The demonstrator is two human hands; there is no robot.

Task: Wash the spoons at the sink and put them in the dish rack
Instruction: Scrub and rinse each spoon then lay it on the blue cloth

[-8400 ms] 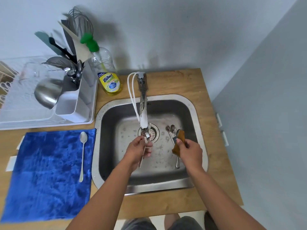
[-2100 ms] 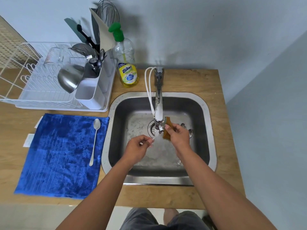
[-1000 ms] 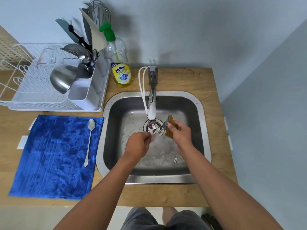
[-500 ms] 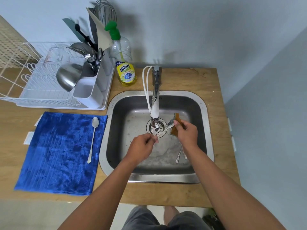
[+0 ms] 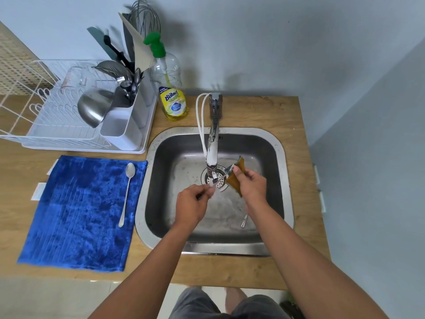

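Note:
Over the steel sink [image 5: 284,171], my left hand [image 5: 192,206] pinches the handle of a spoon [image 5: 221,178] just below the tap's spout [image 5: 212,155]. My right hand [image 5: 251,184] holds a brown sponge [image 5: 236,177] pressed against the spoon's bowl end. Another spoon's handle [image 5: 244,221] shows on the sink floor beside my right forearm. One long spoon [image 5: 127,192] lies on the blue cloth [image 5: 73,215] left of the sink. The white dish rack [image 5: 57,116] stands at the back left with a white cutlery holder [image 5: 125,125].
A yellow dish soap bottle [image 5: 171,95] stands between rack and tap. A steel bowl [image 5: 94,107], a glass and several utensils sit in the rack. The wooden counter [image 5: 296,116] ends at a grey wall on the right.
My right hand with the sponge has slid slightly along the spoon held under the tap. The view has shifted a little. The spoon on the blue cloth has stayed put.

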